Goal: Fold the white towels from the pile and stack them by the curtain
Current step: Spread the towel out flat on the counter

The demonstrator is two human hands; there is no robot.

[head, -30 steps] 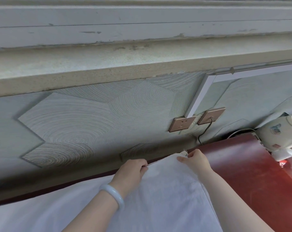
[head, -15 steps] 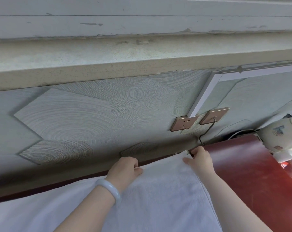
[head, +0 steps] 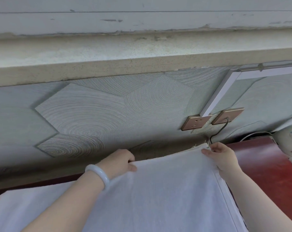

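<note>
My left grip and right grip each pinch the far edge of the towel, running roughly nine to three; its body trails toward six.

The towel ran off the bottom edge and covered most of the table. The kettle was cut by the right edge, only part of its body showing. The lower end of the cable vanished behind the towel corner pinched in the right hand.
</note>
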